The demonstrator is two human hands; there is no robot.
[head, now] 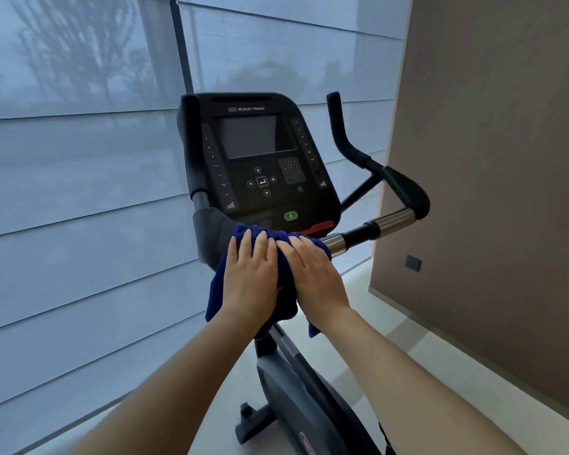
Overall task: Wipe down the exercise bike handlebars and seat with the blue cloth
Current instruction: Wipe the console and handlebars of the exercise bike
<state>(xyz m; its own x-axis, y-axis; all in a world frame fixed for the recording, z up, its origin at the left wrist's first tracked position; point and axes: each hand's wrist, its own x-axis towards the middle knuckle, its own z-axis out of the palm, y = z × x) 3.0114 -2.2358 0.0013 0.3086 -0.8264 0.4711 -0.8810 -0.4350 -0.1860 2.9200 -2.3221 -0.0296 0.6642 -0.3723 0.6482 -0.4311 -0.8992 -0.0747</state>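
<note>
A dark blue cloth [284,292] is draped over the near crossbar of the black handlebars [388,221], just below the console. My left hand [252,277] and my right hand [316,274] lie side by side on top of the cloth, fingers curled over it and the bar. The cloth's ends hang down below both hands. To the right of my hands, the bar shows chrome grip sensors, and a padded black grip curves up at the far right. The seat is out of view.
The bike's console [257,159] with a dark screen and keypad stands right behind my hands. The bike's frame [296,382] drops to a pale floor. A window with a sheer blind [79,192] fills the left; a brown wall [490,192] is on the right.
</note>
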